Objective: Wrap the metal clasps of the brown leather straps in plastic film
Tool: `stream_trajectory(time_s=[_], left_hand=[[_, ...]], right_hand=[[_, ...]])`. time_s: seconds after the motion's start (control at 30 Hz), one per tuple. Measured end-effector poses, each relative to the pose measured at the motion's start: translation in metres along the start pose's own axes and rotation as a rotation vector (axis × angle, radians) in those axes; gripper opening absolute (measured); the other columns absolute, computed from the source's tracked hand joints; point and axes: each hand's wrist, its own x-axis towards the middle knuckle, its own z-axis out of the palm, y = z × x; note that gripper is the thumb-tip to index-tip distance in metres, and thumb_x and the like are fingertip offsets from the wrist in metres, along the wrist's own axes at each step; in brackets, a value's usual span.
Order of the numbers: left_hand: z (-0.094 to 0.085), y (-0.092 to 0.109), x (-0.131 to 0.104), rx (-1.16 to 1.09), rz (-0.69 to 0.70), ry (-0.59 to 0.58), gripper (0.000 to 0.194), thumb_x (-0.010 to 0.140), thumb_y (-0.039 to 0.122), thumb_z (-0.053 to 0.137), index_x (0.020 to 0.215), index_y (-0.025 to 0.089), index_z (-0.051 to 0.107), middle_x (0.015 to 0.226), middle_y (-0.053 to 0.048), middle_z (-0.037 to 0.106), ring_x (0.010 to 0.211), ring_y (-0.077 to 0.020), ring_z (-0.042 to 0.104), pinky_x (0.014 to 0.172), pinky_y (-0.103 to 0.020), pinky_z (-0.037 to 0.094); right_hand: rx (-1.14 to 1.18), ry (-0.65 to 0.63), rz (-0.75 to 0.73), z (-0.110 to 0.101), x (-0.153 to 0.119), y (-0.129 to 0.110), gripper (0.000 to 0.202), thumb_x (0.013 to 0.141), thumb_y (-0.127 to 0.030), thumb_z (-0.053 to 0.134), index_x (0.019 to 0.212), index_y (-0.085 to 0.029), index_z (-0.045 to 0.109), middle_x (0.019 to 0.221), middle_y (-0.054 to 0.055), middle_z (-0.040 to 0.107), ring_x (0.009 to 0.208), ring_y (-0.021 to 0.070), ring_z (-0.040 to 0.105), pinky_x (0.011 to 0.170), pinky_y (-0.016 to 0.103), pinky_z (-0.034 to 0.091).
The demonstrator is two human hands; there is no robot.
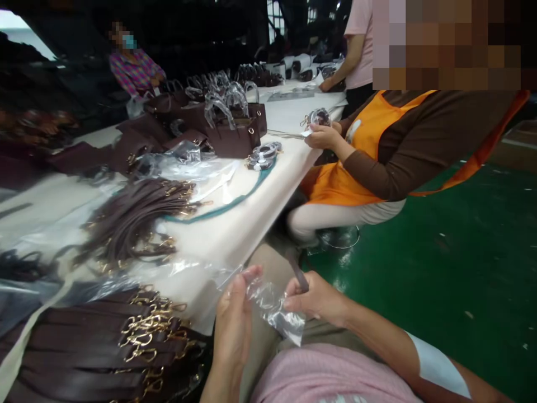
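My left hand is closed on a long clear plastic sleeve, gripped between thumb and fingers above my lap. The sleeve trails left toward the table, and its crumpled end hangs between my hands. My right hand is closed around a dark flat strap, one length of which sticks up past the fingers. Its fingertips are beside the sleeve; whether they also pinch it I cannot tell. Left of my left hand lies a stack of dark brown straps with gold-coloured snap hooks.
On the white-covered table lie a bundle of brown straps, a teal cord, coiled wrapped straps and brown handbags. A co-worker in an orange apron sits at the right, holding a wrapped coil. Two other people stand farther back.
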Motion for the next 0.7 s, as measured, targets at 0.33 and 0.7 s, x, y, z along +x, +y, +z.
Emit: stream_trajectory(time_s=[0.33,0.7], left_hand=[[0.012,-0.043,-0.013,-0.060,-0.369,-0.216,0.044,0.072,0.038,0.080,0.108,0.015,0.071,0.105,-0.012,0.069,0.093,-0.0214,0.064,0.081,-0.031,0.051],[0.020,-0.069,0.011,0.410,0.004,0.043,0.034,0.067,0.044,0.079,0.073,0.011,0.071,0.066,-0.004,0.067,0.068,-0.0182,0.057,0.069,-0.028,0.044]], right_hand=[[-0.182,0.047,-0.162,-0.011,0.003,-0.012,0.046,0.074,-0.055,0.071,0.069,-0.009,0.070,0.059,0.004,0.064,0.042,0.0055,0.042,0.038,0.019,0.026],[-0.214,0.267,-0.144,-0.029,0.020,0.014,0.031,0.063,-0.038,0.082,0.063,-0.012,0.067,0.054,0.001,0.061,0.052,0.0104,0.050,0.052,0.022,0.036]])
